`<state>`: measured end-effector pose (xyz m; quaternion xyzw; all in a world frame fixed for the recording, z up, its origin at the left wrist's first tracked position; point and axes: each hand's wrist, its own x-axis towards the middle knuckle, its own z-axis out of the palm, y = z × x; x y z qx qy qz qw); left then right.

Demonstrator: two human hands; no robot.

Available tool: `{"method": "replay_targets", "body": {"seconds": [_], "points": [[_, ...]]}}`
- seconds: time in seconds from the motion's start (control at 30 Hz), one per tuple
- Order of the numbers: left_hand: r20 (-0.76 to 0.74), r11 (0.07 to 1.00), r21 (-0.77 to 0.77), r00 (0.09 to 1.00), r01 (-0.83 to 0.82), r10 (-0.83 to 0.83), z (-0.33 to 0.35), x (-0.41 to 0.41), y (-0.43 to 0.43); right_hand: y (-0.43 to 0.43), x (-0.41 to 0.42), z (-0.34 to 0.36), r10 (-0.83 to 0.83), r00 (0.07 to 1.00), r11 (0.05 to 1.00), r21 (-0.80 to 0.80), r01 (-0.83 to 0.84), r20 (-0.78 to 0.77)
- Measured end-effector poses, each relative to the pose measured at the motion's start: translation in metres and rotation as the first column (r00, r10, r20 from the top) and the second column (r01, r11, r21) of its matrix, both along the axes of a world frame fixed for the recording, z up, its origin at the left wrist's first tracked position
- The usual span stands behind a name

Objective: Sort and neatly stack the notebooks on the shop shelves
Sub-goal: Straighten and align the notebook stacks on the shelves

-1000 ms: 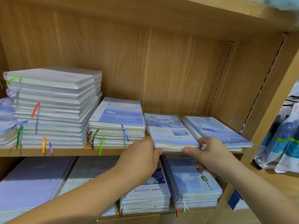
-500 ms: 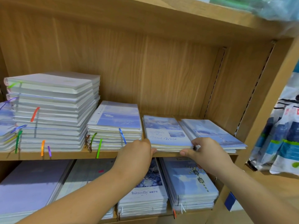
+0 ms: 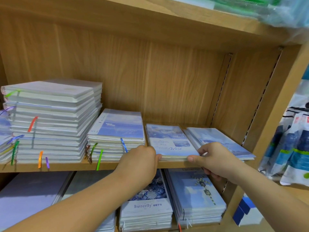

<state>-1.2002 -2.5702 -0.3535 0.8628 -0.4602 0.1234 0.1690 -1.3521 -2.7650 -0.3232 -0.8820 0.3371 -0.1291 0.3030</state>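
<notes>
Leftmost notebook stack point(image 3: 4, 124) cut off.

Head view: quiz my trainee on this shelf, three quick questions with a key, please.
1. True or false: the left hand and the right hand both hold the World stack.
2. On this shelf, which is taller? A) the white stack B) the World stack C) they are level
3. Fill in: the notebook below the left hand reads "____".
Key: 1 true; 2 A; 3 Butterfly.
</notes>
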Motion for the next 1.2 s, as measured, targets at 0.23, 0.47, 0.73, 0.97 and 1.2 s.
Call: {"method": "replay_targets", "body": {"seconds": [0.23,0.47,0.73,0.97,1.2], "points": [[0.186,0.994,0.101,0.982,-0.044,0.025,-0.002,0.002,-0.002,-0.005,0.006,-0.006,-0.014,1.000,0.994,-0.108,0.014,0.004],[0.108,0.999,0.034,0.994,-0.012,0.008,-0.008,0.002,0.000,-0.002,0.003,-0.016,-0.040,0.999,0.975,-0.217,0.039,-0.001],[0.095,0.998,0.053,0.995,-0.026,0.020,-0.006,-0.002,0.005,0.016,0.000,-0.014,-0.117,0.993,0.964,-0.239,0.117,0.017],[0.048,0.996,-0.043,0.996,0.079,-0.077,0.020,-0.022,0.014,-0.017,-0.053,0.009,-0.121,0.943,0.963,-0.195,0.187,0.310],[0.080,0.940,0.059,0.937,0.336,-0.340,0.033,-0.057,-0.066,-0.062,-0.095,-0.016,-0.084,0.995,0.835,-0.540,0.102,0.057]]}}
